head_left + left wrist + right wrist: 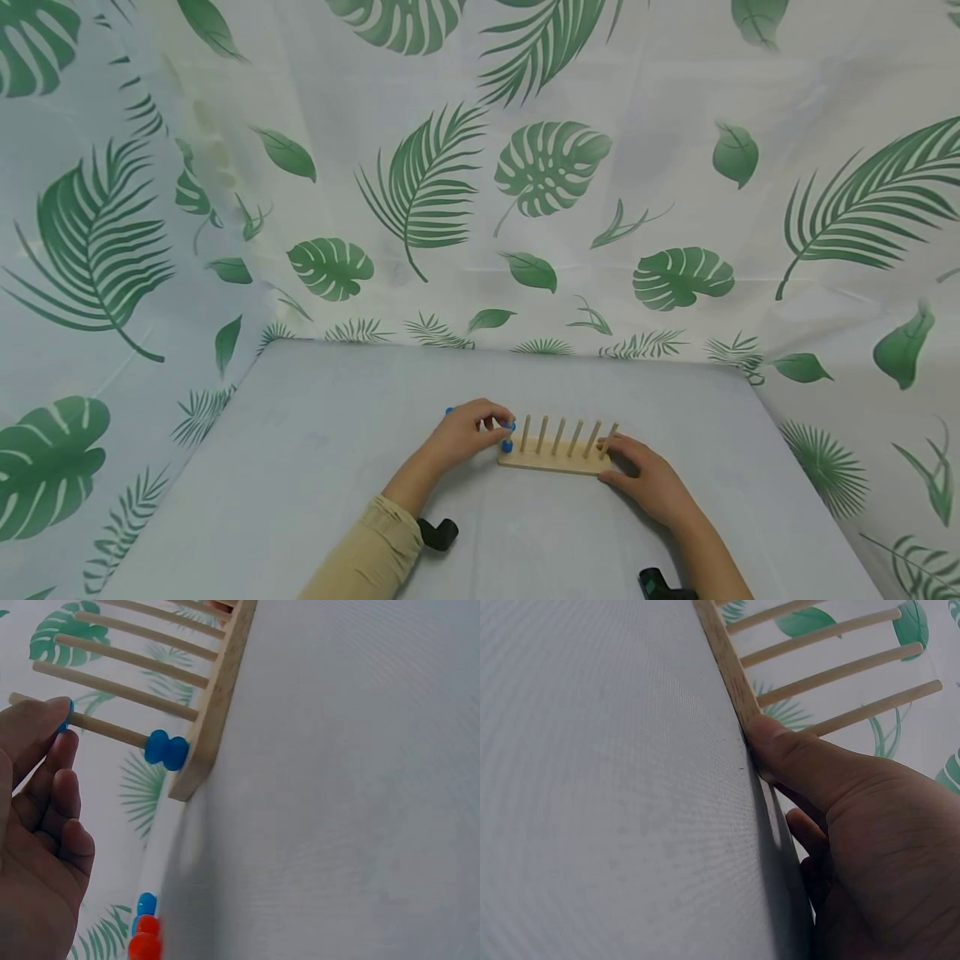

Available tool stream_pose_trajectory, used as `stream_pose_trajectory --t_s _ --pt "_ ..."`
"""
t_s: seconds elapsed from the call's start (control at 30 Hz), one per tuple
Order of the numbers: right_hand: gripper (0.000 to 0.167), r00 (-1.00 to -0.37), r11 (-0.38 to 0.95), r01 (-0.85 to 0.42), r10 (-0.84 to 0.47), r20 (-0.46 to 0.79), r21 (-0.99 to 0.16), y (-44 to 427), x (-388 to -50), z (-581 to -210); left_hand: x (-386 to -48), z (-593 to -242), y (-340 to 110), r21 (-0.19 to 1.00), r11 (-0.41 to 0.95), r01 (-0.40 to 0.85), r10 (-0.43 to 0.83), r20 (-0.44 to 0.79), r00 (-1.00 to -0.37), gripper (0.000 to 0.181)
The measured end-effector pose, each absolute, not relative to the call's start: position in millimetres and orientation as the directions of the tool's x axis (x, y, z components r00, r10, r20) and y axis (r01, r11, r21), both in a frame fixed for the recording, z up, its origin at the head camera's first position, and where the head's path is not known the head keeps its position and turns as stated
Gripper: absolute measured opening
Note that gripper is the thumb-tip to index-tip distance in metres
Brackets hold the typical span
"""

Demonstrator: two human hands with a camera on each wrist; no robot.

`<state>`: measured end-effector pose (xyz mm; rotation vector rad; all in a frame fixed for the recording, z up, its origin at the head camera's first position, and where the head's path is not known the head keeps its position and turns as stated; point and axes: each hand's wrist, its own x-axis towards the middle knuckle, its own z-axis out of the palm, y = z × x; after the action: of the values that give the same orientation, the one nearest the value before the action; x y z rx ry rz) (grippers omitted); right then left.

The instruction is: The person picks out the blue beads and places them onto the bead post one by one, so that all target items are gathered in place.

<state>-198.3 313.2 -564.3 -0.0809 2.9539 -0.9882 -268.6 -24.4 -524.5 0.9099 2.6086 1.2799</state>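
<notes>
Left of the board: loose blue and orange-red round beads (145, 946) on the pale grey tabletop (225, 500). Left hand (467, 433) pinches a round blue bead (512, 426) on the leftmost wooden peg (112, 730), above two blue beads (157, 746) at its base. Right hand (654, 483) grips the light-wood pegboard's (555, 462) right end.

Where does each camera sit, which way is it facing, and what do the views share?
Head: on the head, facing forward and down at the pegged board; left hand, right hand, forearms and a tan sleeve show.
Left wrist: on that wrist, facing the left hand pinching a blue bead on an end peg; apparently a sliver of right hand shows too.
Right wrist: on that wrist, facing the right hand gripping the board's other end.
Head and left wrist both show that pinch.
</notes>
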Motion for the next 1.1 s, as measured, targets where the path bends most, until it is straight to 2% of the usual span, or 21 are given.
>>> stream_pose_trajectory --t_s 1.1 --pt "0.060 -0.999 0.802 -0.034 -0.051 -0.012 -0.596 314.1 -199.4 -565.8 -265.4 -556.2 -21.4 0.792 0.466 0.394 0.508 0.125 -0.852 0.019"
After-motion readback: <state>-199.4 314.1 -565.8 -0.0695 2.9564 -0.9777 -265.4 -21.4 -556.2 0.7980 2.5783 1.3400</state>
